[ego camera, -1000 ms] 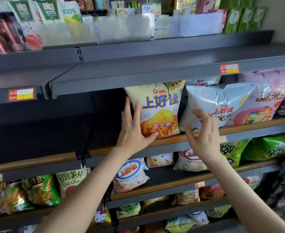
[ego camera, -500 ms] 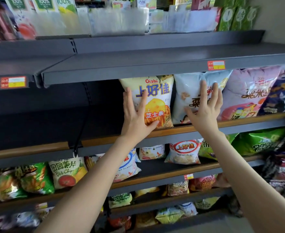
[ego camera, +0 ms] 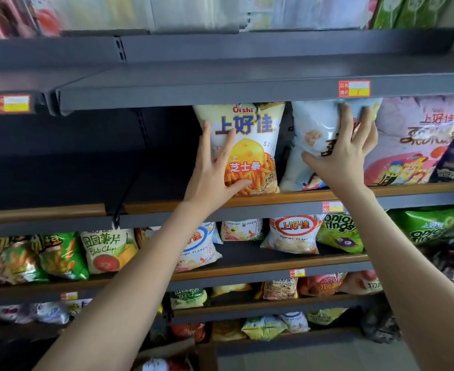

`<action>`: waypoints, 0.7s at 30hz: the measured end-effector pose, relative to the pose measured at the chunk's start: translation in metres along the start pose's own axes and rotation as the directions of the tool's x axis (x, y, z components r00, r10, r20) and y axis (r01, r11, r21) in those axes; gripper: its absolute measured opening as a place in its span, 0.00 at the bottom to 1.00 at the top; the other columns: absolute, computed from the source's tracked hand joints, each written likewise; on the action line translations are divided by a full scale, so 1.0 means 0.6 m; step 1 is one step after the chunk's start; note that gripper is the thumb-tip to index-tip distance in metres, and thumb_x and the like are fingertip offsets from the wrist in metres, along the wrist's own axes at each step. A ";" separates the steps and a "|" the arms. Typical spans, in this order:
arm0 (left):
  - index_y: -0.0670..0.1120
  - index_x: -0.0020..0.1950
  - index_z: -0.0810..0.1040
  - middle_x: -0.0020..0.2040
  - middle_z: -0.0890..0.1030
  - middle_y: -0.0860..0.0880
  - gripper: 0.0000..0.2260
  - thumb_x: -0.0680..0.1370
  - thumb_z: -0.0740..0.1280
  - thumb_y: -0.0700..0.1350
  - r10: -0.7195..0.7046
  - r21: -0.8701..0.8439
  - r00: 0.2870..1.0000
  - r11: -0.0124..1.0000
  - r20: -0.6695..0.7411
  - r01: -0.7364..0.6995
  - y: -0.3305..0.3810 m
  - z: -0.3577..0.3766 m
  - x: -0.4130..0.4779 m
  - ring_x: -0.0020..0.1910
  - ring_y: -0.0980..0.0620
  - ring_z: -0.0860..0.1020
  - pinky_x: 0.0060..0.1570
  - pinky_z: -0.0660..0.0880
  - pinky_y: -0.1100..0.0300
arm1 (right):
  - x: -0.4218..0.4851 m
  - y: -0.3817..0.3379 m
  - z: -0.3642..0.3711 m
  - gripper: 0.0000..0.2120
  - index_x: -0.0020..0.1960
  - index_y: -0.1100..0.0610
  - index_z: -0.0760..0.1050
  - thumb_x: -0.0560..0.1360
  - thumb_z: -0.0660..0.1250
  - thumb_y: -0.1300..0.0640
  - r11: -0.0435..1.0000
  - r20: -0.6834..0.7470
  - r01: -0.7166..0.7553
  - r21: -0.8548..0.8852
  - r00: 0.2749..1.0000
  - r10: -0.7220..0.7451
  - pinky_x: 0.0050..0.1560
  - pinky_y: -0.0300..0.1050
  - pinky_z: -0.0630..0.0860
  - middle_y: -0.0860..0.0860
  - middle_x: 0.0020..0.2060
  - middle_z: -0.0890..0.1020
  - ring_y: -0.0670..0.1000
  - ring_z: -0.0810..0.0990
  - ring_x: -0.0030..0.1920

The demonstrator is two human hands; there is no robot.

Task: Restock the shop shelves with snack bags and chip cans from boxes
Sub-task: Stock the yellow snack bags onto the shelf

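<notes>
Two hands lie flat, open: your left hand [ego camera: 215, 170] steadies the yellow bag [ego camera: 250, 135], your right hand [ego camera: 340, 153] the blue bag [ego camera: 314, 135], frame centre; shelf [ego camera: 46, 210] at left remains unfilled.

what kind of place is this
Most likely a small shop's snack aisle: tiered metal shelves with price tags on the edges, stocked with branded snack bags such as the yellow cheese-stick bag.

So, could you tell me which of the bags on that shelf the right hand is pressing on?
The pale blue bag, standing between the yellow Oishi cheese-stick bag and the pink bag; the right hand lies flat on its front.
</notes>
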State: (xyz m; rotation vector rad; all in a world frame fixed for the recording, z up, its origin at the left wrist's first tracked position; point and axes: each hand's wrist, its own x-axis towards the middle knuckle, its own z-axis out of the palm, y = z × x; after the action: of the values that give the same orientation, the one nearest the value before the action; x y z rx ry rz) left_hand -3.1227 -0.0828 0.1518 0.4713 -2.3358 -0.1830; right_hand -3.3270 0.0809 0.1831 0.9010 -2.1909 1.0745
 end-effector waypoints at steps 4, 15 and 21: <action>0.52 0.79 0.49 0.78 0.43 0.41 0.36 0.77 0.61 0.62 0.042 0.197 0.998 0.980 -0.035 -0.035 0.021 0.028 -0.033 0.76 0.31 0.49 0.69 0.56 0.29 | -0.006 -0.004 -0.001 0.47 0.78 0.52 0.54 0.63 0.70 0.46 0.999 -0.007 -0.008 0.034 1.000 0.008 0.71 0.61 0.52 0.63 0.76 0.50 0.70 0.51 0.73; 0.49 0.79 0.56 0.79 0.53 0.38 0.31 0.78 0.66 0.44 -0.006 0.032 1.000 0.999 -0.015 0.007 -0.001 0.022 -0.174 0.78 0.38 0.50 0.74 0.47 0.41 | -0.158 -0.081 0.019 0.44 0.78 0.60 0.51 0.70 0.70 0.49 0.998 -0.038 0.057 -0.019 0.998 -0.058 0.71 0.67 0.49 0.68 0.75 0.52 0.70 0.49 0.75; 0.47 0.78 0.57 0.76 0.62 0.40 0.29 0.79 0.63 0.45 -0.145 -0.108 0.982 0.982 0.124 0.158 -0.059 -0.022 -0.269 0.75 0.44 0.57 0.73 0.58 0.46 | -0.317 -0.171 0.074 0.31 0.73 0.63 0.60 0.76 0.66 0.54 0.975 0.207 0.148 0.167 0.961 -0.182 0.67 0.59 0.61 0.63 0.69 0.66 0.62 0.63 0.68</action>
State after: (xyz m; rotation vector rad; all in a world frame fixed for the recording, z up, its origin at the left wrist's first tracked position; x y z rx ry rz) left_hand -2.9962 -0.0530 0.0485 0.5944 -2.3852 -0.4280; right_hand -3.1364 0.0599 0.0744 1.3041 -2.1839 1.1147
